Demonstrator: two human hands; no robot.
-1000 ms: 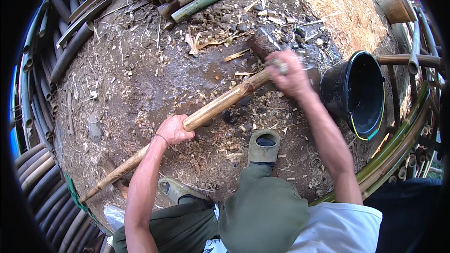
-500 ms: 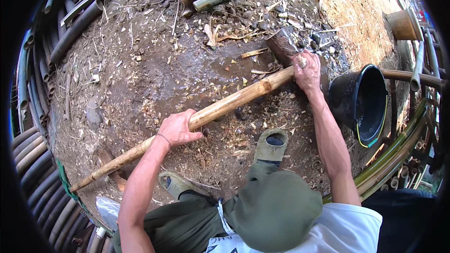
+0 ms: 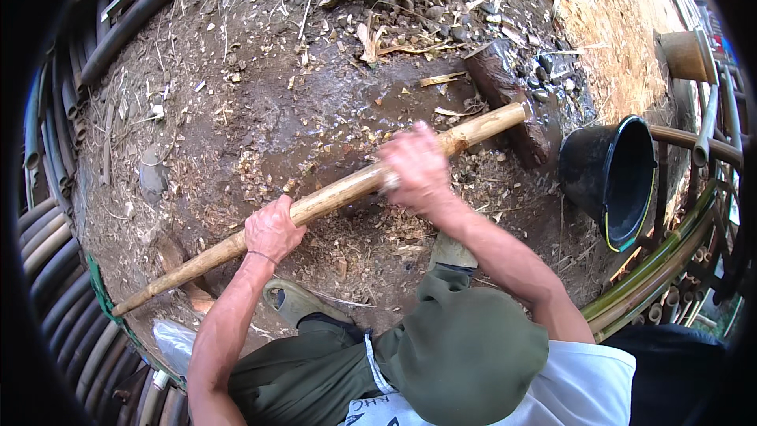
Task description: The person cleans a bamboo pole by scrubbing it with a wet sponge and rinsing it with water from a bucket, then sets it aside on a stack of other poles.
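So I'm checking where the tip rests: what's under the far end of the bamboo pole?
The bamboo pole has its far end lying across a dark muddy block on wet ground; the contact itself is hidden.

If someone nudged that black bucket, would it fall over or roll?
The black bucket already looks tipped, its mouth facing sideways, so it would probably roll or rock easily. Its walls look like thin plastic, so it is likely light. I cannot see anything inside to weigh it down.
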